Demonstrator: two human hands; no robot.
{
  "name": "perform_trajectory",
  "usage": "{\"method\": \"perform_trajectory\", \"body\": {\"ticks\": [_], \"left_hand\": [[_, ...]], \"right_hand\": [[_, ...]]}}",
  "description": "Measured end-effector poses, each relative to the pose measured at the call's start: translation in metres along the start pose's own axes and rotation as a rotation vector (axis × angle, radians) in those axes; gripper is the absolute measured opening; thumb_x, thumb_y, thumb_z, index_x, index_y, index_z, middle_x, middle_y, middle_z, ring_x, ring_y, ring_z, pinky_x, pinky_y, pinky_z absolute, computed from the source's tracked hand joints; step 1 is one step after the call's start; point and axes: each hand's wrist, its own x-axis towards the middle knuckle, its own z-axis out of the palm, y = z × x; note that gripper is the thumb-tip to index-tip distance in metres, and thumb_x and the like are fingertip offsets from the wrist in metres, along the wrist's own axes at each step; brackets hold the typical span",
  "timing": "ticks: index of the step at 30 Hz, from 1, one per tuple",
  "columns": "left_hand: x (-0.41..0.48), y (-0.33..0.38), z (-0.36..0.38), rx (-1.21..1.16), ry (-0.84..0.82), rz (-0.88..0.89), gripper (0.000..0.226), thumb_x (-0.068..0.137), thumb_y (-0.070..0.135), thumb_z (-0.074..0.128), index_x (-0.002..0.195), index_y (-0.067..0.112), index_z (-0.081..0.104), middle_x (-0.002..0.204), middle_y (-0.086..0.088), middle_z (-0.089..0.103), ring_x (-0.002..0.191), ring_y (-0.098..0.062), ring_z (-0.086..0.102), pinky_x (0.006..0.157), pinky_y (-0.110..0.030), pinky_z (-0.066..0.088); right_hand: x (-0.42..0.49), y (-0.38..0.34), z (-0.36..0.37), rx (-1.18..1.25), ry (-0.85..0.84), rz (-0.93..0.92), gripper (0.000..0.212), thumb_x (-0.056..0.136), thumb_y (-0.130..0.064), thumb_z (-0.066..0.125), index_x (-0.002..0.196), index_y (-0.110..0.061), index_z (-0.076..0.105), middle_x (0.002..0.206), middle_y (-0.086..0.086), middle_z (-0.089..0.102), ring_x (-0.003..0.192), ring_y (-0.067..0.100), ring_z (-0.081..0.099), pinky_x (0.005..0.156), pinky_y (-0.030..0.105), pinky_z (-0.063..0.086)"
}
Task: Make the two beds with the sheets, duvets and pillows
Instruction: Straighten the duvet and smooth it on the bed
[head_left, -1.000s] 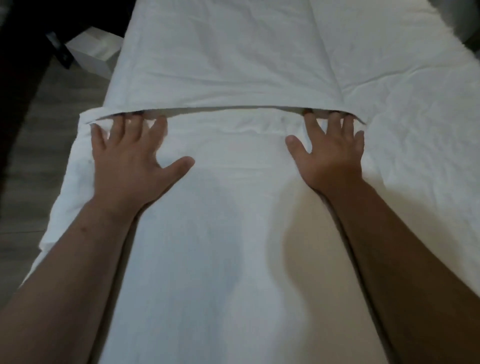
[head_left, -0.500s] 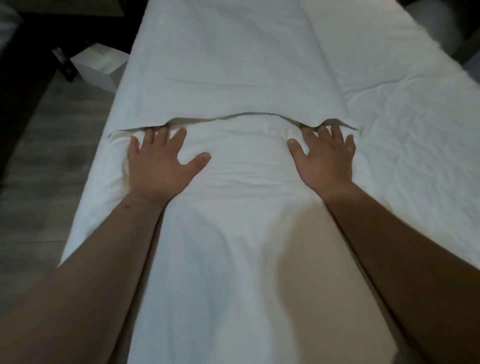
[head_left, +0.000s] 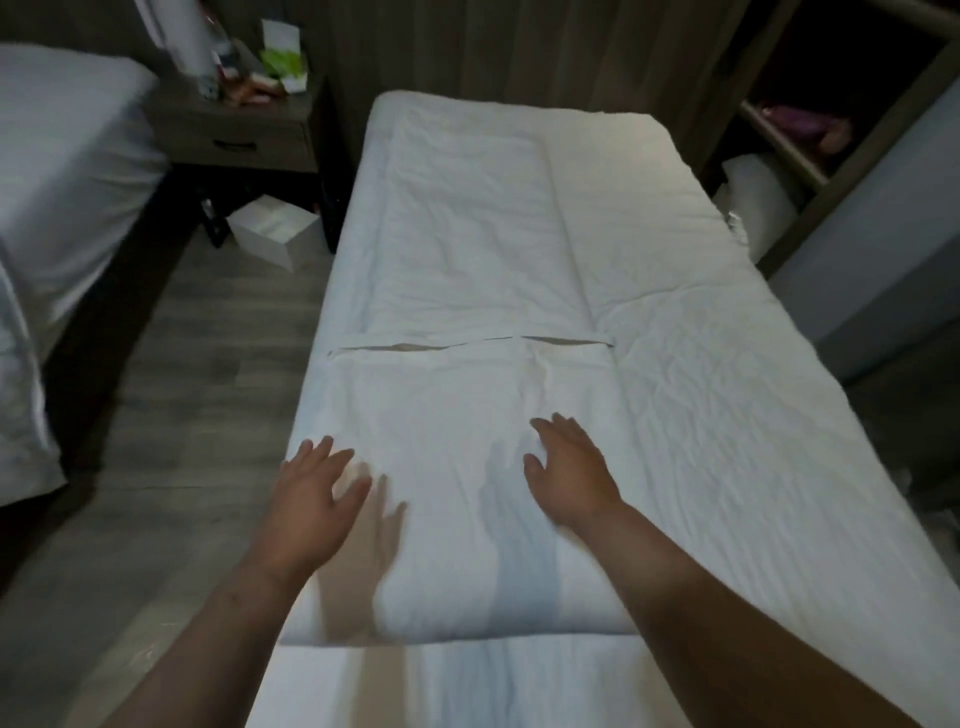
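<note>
We stand at the foot of the near bed with the white quilted mattress cover (head_left: 727, 374). A folded white duvet (head_left: 457, 405) lies lengthwise along the left half of this bed, and its thick near edge rests on a smooth white sheet (head_left: 467, 680). Our left hand (head_left: 317, 493) is over the duvet's left edge with its fingers (head_left: 332, 457) spread straight, holding nothing. Our right hand (head_left: 571, 478) is near the duvet's middle, palm down and fingers equally flat and empty; we cannot tell whether either palm touches the cloth. Left of this bed, across the grey wooden floor (head_left: 197, 374), stands a second white-covered bed (head_left: 67, 166). Between the two sit a dark wooden nightstand (head_left: 244, 137) and a white box (head_left: 275, 234).
</note>
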Motion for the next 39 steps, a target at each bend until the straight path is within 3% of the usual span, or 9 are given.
{"method": "perform_trajectory", "body": {"ticks": [3,7,10,15,18,20,25,31,39], "left_hand": [[-0.058,0.027,-0.046,-0.068,0.062,-0.010,0.047,0.096,0.039,0.058,0.134,0.012,0.059,0.152,-0.012,0.041,0.148,-0.025,0.023,0.120,-0.044,0.021],[-0.138,0.052,-0.101,-0.003,0.076,0.023,0.080,0.080,0.071,0.033,0.135,0.018,0.059,0.151,-0.007,0.044,0.147,-0.024,0.026,0.118,-0.039,0.022],[-0.182,0.051,-0.143,0.034,0.065,-0.009,0.097,0.069,0.077,0.018,0.139,0.022,0.054,0.154,-0.003,0.040,0.149,-0.021,0.022,0.119,-0.036,0.018],[-0.222,0.020,-0.204,0.066,0.108,-0.052,0.102,0.064,0.078,0.018,0.140,0.019,0.054,0.154,-0.004,0.041,0.148,-0.020,0.025,0.119,-0.039,0.018],[-0.233,-0.009,-0.232,0.083,0.169,-0.043,0.091,0.071,0.075,0.028,0.137,0.019,0.057,0.151,-0.004,0.045,0.146,-0.022,0.029,0.118,-0.044,0.021],[-0.237,-0.036,-0.252,0.068,0.193,-0.043,0.085,0.073,0.071,0.035,0.135,0.019,0.059,0.149,-0.006,0.047,0.145,-0.024,0.032,0.118,-0.047,0.024],[-0.225,-0.124,-0.314,0.148,0.180,-0.002,0.101,0.063,0.080,0.024,0.138,0.021,0.056,0.151,-0.005,0.045,0.145,-0.024,0.032,0.119,-0.047,0.023],[-0.193,-0.222,-0.396,0.254,0.146,0.077,0.101,0.063,0.081,0.024,0.142,0.024,0.050,0.153,-0.002,0.042,0.146,-0.023,0.030,0.118,-0.044,0.020],[-0.110,-0.236,-0.427,0.206,0.054,0.205,0.103,0.063,0.082,0.023,0.144,0.024,0.048,0.154,-0.002,0.041,0.147,-0.022,0.028,0.119,-0.046,0.021]], "right_hand": [[-0.060,-0.029,-0.022,0.055,-0.042,-0.033,0.055,0.100,-0.033,0.046,0.153,-0.020,0.034,0.162,0.009,0.023,0.151,0.024,0.015,0.122,0.034,0.015],[-0.136,-0.068,-0.044,0.048,-0.059,-0.109,0.055,0.101,-0.036,0.043,0.153,-0.023,0.032,0.163,0.006,0.021,0.151,0.021,0.013,0.121,0.031,0.013],[-0.182,-0.091,-0.057,0.034,-0.077,-0.154,0.054,0.101,-0.037,0.043,0.152,-0.025,0.032,0.163,0.004,0.021,0.151,0.020,0.013,0.121,0.032,0.015],[-0.218,-0.132,-0.078,-0.003,-0.038,-0.179,0.055,0.100,-0.035,0.044,0.152,-0.021,0.035,0.161,0.005,0.027,0.149,0.022,0.019,0.121,0.036,0.019],[-0.226,-0.160,-0.080,-0.008,0.005,-0.186,0.053,0.099,-0.033,0.045,0.150,-0.019,0.037,0.158,0.004,0.031,0.147,0.022,0.024,0.119,0.037,0.024],[-0.228,-0.184,-0.073,-0.029,0.024,-0.185,0.052,0.099,-0.032,0.045,0.149,-0.019,0.038,0.156,0.002,0.034,0.145,0.021,0.027,0.117,0.037,0.027],[-0.216,-0.263,-0.039,-0.087,0.050,-0.112,0.055,0.099,-0.034,0.044,0.151,-0.020,0.035,0.160,0.006,0.028,0.148,0.023,0.022,0.119,0.039,0.023],[-0.210,-0.359,0.001,-0.071,0.097,-0.028,0.055,0.098,-0.032,0.047,0.150,-0.018,0.038,0.157,0.006,0.033,0.145,0.024,0.028,0.116,0.040,0.027],[-0.180,-0.409,0.004,-0.044,0.145,0.076,0.056,0.098,-0.033,0.047,0.151,-0.018,0.036,0.159,0.007,0.029,0.147,0.024,0.024,0.118,0.041,0.026]]}}
